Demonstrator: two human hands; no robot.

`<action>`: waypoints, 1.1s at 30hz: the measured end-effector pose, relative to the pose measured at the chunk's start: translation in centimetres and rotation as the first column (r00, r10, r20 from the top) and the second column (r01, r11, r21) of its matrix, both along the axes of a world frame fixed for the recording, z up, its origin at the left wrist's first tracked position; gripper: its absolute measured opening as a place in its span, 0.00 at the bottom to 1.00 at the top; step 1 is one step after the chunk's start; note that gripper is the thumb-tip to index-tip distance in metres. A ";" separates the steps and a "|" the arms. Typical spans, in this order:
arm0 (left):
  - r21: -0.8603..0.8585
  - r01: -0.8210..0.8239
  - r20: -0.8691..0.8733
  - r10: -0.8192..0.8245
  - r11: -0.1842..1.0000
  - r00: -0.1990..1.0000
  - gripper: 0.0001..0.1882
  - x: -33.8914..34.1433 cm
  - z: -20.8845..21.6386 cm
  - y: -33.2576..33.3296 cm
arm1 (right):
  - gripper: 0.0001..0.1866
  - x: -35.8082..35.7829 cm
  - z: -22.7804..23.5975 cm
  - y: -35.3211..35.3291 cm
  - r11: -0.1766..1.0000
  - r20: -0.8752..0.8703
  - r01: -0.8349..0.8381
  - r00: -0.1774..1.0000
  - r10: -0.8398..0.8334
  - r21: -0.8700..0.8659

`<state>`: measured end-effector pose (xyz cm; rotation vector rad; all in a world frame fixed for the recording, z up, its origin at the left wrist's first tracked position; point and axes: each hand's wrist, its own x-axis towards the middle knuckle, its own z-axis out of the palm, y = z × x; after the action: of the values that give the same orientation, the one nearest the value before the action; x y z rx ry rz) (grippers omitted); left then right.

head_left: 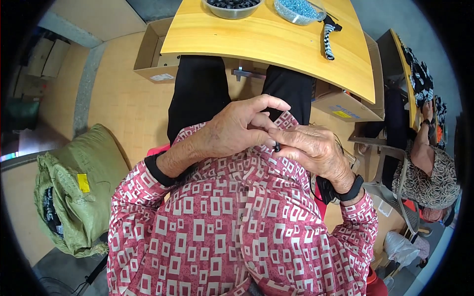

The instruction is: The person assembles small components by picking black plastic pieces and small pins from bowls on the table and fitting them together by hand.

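Observation:
In front of my chest, both hands come together at the fingertips around a small black piece [277, 147], mostly covered by the fingers. My right hand [313, 148] is closed, pinching it between thumb and index finger. My left hand [237, 126] comes in from the other side, thumb tip against the piece and other fingers bent, while its index finger stretches out above. What exactly the piece is cannot be made out. On the yellow table [256, 42] ahead lies a black-and-white striped cord-like item [328, 42].
A bowl of black pieces [232, 11] and a tub of clear blue bits [297, 14] stand on the table. Cardboard boxes [148, 52] flank its underside. A green woven sack [84, 182] sits at left. Another person [424, 167] works at right beside a chair [390, 190].

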<state>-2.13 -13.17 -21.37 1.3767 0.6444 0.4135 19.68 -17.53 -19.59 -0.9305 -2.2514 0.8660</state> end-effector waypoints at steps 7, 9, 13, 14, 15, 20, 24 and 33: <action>-0.083 0.046 -0.004 -0.047 0.995 0.999 0.30 -0.7 -1.2 -0.7 | 0.19 -0.7 -0.2 -0.1 0.994 0.048 -0.075 0.996 0.079 -0.084; -0.071 0.035 0.005 -0.035 0.997 0.999 0.31 -0.9 -2.0 -0.8 | 0.18 -1.2 -0.6 -0.2 0.997 0.055 -0.067 0.996 0.070 -0.045; -0.063 0.015 -0.007 -0.016 0.998 1.000 0.31 -1.4 -2.4 -0.9 | 0.18 -1.8 -0.9 -0.6 0.999 0.069 -0.033 0.997 0.035 -0.032; -0.064 0.015 -0.006 -0.016 0.998 1.000 0.31 -1.4 -2.3 -0.9 | 0.17 -1.9 -0.8 -0.8 0.998 0.060 -0.015 0.998 0.018 -0.059; -0.059 0.021 -0.014 -0.022 0.998 1.000 0.31 -1.4 -2.2 -0.8 | 0.16 -1.9 -0.8 -0.9 0.996 0.052 0.003 0.999 0.002 -0.087; -0.052 0.065 -0.047 -0.068 0.997 0.997 0.31 -1.4 -2.2 -1.0 | 0.14 -1.8 -2.0 -1.2 0.996 0.033 -0.079 0.996 0.080 -0.035; -0.126 0.051 -0.065 -0.060 0.991 0.996 0.32 -2.0 -2.6 -1.0 | 0.17 -2.2 -2.6 -0.9 0.995 0.073 -0.103 0.992 0.102 0.012; -0.182 0.014 -0.013 -0.017 0.983 1.000 0.35 -1.7 -1.4 -1.0 | 0.19 -2.7 -1.3 -2.4 0.996 0.127 0.043 0.991 -0.052 0.078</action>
<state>-3.86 -14.20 -22.80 1.2111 0.6664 0.3240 16.98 -19.91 -20.88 -1.0271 -2.3430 0.7133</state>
